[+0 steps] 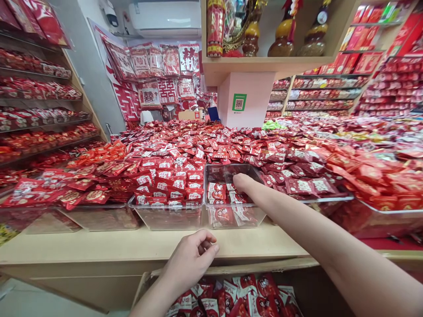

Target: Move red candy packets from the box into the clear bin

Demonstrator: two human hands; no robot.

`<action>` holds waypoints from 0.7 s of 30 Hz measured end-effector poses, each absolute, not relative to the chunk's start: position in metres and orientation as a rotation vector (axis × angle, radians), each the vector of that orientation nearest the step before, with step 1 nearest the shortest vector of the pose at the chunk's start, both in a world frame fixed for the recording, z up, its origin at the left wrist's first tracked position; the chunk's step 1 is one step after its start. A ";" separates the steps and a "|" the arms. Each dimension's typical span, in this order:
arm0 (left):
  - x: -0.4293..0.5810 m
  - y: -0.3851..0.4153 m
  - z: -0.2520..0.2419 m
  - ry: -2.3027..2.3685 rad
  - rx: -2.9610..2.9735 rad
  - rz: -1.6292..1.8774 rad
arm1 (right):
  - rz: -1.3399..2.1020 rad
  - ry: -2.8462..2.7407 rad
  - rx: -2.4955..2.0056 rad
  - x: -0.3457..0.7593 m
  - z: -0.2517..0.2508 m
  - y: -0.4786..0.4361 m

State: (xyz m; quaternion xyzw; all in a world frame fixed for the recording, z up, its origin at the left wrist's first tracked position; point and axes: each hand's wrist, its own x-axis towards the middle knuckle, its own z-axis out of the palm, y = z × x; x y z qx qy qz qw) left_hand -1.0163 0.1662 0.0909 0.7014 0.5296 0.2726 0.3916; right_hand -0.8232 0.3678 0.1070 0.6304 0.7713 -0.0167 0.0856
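Note:
My right hand (242,183) reaches into a clear plastic bin (235,218), over small red and white packets (217,192) lying in rows. Its fingers point down and are mostly hidden, so what they hold cannot be made out. Nearer to me, my left hand (194,255) hovers by the counter's front edge with its fingers curled in and nothing visible in them. Below it, an open cardboard box (310,281) holds many red and white packets (238,299).
Neighbouring bins heaped with red packets stand left (168,218) and right along the wooden counter (99,246). A pillar (253,88) with a shelf (264,66) of gourd ornaments rises behind. Stocked racks (33,99) stand at the left.

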 end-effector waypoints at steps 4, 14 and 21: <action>-1.016 0.168 0.091 1.356 1.774 0.715 | -0.041 2.267 1.915 -0.824 0.110 0.363; -1.015 0.168 0.095 1.392 1.818 0.795 | 0.166 2.621 1.999 -0.833 0.189 0.277; -1.012 0.163 0.101 1.404 1.968 0.764 | -0.886 2.728 0.879 -0.825 0.089 0.119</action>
